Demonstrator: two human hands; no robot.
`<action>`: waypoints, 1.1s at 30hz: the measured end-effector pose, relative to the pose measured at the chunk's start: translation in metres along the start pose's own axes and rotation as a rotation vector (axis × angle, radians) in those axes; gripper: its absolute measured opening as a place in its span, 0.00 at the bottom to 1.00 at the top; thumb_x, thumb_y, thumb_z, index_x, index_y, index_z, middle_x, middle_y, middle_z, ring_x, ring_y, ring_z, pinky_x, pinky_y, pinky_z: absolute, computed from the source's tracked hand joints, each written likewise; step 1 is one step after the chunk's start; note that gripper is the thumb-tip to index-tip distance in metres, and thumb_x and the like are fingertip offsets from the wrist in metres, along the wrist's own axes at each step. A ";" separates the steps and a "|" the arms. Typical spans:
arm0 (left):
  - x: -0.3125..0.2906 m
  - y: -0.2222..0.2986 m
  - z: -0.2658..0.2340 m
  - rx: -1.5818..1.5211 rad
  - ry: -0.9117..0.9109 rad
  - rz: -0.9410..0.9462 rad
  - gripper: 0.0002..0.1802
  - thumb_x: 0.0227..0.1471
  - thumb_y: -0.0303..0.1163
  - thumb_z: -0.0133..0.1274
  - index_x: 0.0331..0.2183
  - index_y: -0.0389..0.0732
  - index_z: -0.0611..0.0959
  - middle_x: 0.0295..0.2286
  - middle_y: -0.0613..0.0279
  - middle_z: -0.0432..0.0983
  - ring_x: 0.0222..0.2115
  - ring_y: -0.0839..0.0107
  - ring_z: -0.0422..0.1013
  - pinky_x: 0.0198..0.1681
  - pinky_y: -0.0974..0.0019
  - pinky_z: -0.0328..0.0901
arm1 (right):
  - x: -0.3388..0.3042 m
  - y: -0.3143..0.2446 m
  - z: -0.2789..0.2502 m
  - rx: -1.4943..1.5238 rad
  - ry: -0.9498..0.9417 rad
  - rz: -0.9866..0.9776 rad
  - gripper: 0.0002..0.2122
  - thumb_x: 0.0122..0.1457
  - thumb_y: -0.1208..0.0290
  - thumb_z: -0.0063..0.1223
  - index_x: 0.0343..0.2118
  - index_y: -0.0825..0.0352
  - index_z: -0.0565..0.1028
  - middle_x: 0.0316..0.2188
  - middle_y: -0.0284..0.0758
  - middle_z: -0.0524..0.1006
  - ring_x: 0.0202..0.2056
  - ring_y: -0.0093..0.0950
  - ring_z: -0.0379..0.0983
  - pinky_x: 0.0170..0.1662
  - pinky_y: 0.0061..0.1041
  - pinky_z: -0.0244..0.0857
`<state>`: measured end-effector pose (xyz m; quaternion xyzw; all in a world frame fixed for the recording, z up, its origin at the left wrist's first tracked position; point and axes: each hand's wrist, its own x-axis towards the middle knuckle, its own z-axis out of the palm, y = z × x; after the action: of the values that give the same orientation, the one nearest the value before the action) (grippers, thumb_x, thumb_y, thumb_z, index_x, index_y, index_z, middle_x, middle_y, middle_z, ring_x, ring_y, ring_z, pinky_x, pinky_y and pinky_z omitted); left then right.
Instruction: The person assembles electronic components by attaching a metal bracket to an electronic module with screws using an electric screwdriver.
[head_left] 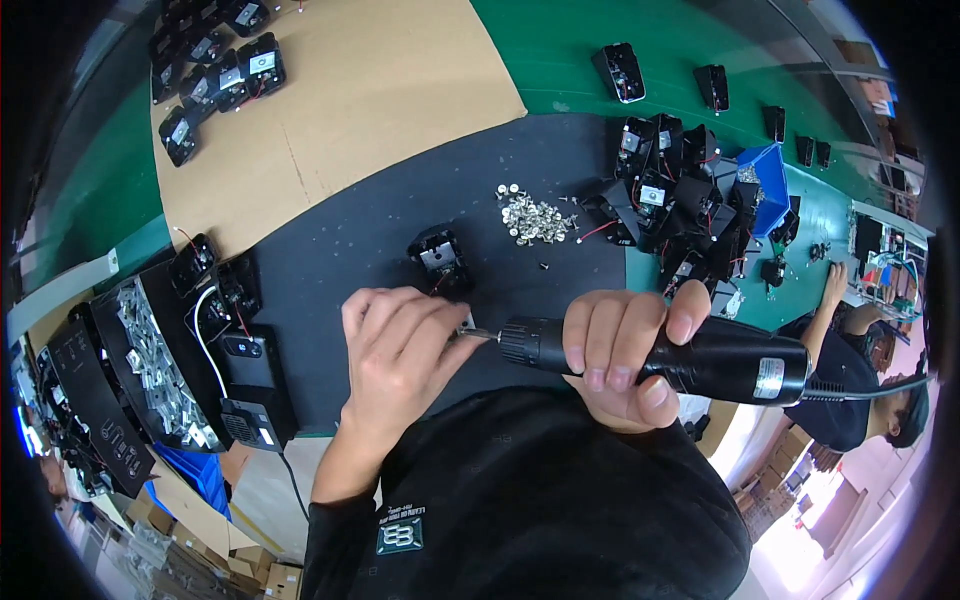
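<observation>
A person in a black shirt (550,500) works at a dark-topped table (340,250), both hands in front of the chest. The right hand (635,350) is wrapped around a thick black electric screwdriver (735,360), its grip closed firmly on the barrel, which lies nearly level with the bit (487,333) pointing left; a cord (860,393) trails off to the right. The left hand (400,345) has a narrow grip, thumb and fingertips pinched together on a small metal piece (467,322), mostly hidden by the fingers. That piece sits right at the fingertips, on the side facing the screwdriver, and the bit's end reaches it there. From here I can't tell what shape it has. Just beyond the left hand, on the table, rests a black plastic case (438,258), open side up, with a pale plate inside. To its right is a loose heap of shiny screws (535,220), and farther right a jumbled pile of similar cases (690,195) beside a blue bin (771,190).
</observation>
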<state>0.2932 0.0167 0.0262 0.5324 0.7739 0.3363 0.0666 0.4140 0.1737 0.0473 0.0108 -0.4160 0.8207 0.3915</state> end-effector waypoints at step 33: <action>0.019 -0.040 0.026 -0.099 -0.001 -0.170 0.41 0.25 0.31 0.71 0.49 0.46 0.79 0.40 0.62 0.72 0.38 0.63 0.67 0.41 0.60 0.60 | 0.031 0.053 -0.005 -0.230 -0.037 -0.130 0.16 0.53 0.85 0.54 0.38 0.62 0.60 0.20 0.31 0.69 0.20 0.26 0.68 0.29 0.31 0.69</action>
<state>0.2655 0.0368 -0.0122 0.4611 0.7987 0.3671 0.1214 0.3595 0.1786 0.0194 0.0079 -0.5129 0.7400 0.4350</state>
